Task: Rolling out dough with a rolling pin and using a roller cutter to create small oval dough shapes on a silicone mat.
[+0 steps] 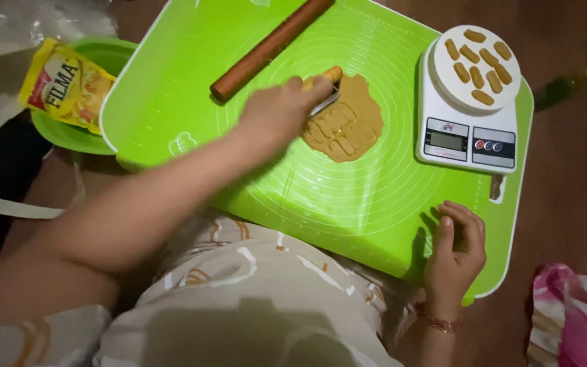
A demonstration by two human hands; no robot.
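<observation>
Leftmost, a yellow pouch (66, 85) lying on a green bowl (103, 54), partly under the far-left corner of a bright green silicone mat (191, 88); further right, a brown rolling pin (270, 47) slanting across the far part of the mat; then the left hand (276, 112), fingers closed around a wooden-handled cutter (327, 85), its metal blade pressed on the left edge of a flat tan dough sheet (348, 119) scored into small strips, lying at mid-mat; right of the dough, a white kitchen scale (467, 102) carrying small cut dough pieces (477, 64) on its round plate; nearest, the right hand (453, 248), fingers curled loosely, resting on the near-right edge of the mat, holding nothing; far right, pink cloth (572, 319).
</observation>
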